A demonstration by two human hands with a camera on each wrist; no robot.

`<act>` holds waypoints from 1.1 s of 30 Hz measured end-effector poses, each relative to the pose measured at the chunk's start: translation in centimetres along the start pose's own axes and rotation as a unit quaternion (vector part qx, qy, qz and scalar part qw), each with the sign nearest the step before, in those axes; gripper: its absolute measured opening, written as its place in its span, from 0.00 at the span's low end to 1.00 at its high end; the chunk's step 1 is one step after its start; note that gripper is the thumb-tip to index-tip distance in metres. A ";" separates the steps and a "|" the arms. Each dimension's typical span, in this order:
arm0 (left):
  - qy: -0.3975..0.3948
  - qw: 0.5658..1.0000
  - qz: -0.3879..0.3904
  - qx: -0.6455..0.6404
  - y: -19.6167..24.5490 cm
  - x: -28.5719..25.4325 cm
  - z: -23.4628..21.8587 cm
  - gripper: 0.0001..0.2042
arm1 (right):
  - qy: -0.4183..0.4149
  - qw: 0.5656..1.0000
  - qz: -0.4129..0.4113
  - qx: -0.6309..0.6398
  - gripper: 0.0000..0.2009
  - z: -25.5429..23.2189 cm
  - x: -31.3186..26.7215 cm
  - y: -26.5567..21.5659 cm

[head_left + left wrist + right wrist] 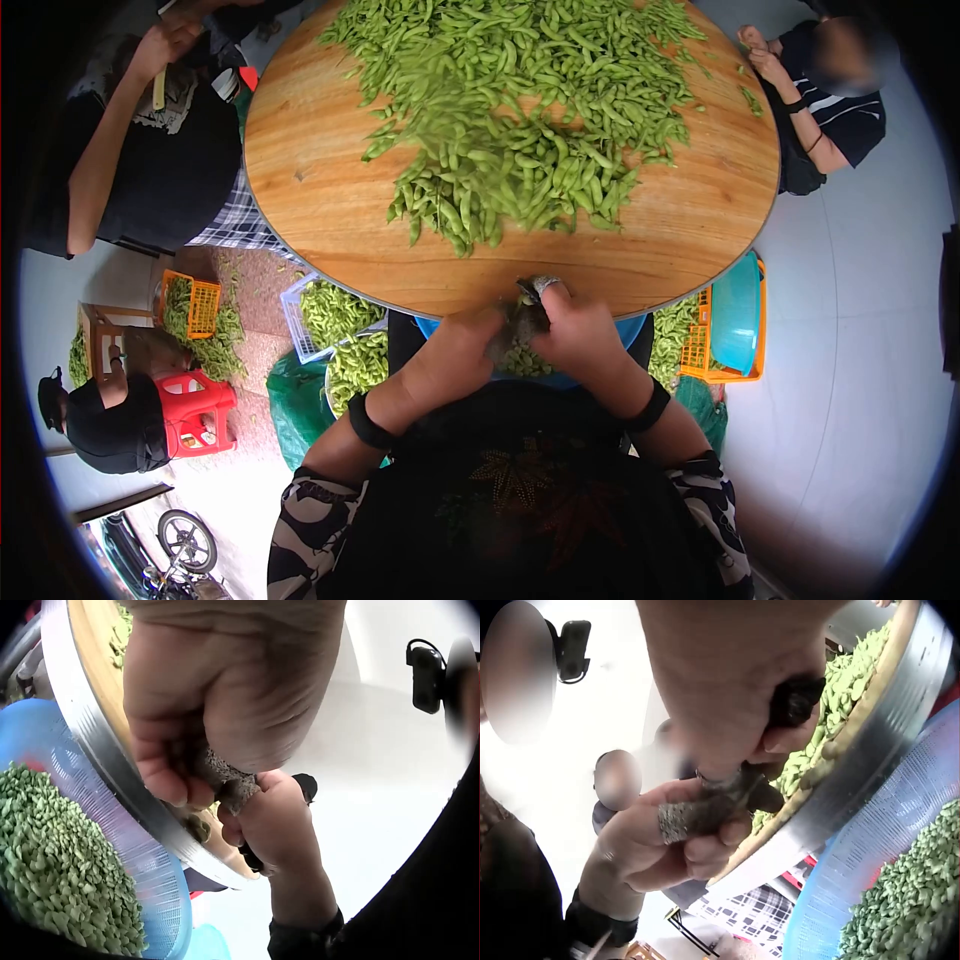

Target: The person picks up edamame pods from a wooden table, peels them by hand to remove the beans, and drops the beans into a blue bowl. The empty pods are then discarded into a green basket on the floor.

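Note:
My left hand (455,350) and right hand (580,335) meet at the near edge of the round wooden table (330,240). Both have curled fingers, with the fingertips pinching a small soybean pod (753,790), mostly hidden by them. Grey speckled wraps cover the thumbs; the left thumb's wrap (676,822) shows clearly in the right wrist view. Something black (796,699) sits in the curl of the right fingers. Below the hands stands a blue mesh basket (166,900) holding shelled green beans (64,862). Ahead on the table lies a large heap of green soybean pods (510,150).
More pods fill a pale crate (296,318) at lower left and an orange crate (700,350) at right, where a teal basin (737,312) leans. Other people sit at left and right of the table. A red stool (200,410) stands at far left, near a motorbike wheel (187,541).

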State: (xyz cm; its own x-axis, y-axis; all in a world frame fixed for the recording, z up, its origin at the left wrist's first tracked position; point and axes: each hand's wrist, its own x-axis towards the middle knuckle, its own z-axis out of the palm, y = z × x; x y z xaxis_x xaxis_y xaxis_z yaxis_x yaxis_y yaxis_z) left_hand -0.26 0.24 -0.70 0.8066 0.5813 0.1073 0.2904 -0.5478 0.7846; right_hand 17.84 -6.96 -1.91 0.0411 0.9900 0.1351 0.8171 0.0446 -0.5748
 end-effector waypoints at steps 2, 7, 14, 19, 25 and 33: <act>0.006 1.000 -0.010 -0.016 0.5 -0.1 -0.4 0.08 | 0.007 1.000 0.009 0.007 0.22 0.2 -0.1 0.4; 0.026 0.991 -0.120 -0.050 -1.3 -1.0 -0.8 0.05 | 0.043 0.996 0.027 -0.067 0.19 -0.1 -0.9 2.5; 0.053 0.990 -0.123 -0.035 -2.3 -0.8 -0.4 0.07 | -0.025 0.999 -0.035 -0.004 0.17 -0.4 -1.9 -0.1; 0.083 0.993 -0.075 0.023 -1.5 -0.4 -0.3 0.04 | 0.086 0.988 -0.066 0.107 0.15 -0.9 -1.7 -1.2; 0.066 0.997 0.035 0.007 -0.4 -0.2 -0.9 0.02 | 0.020 0.964 0.031 0.264 0.13 -0.7 -0.8 -0.6; -0.050 0.962 0.002 -0.268 0.3 -0.9 -1.8 0.08 | -0.232 0.793 0.181 0.534 0.13 -2.2 -0.6 0.4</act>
State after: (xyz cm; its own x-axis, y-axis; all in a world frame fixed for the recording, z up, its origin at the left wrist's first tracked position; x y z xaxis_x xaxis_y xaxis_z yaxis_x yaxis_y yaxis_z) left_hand -1.84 0.65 0.53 0.8604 0.5045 0.0722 0.0022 -0.1454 0.9894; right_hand 19.41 -7.86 -0.39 -0.2566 0.8959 -0.3627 -0.1639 -0.4102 -0.8972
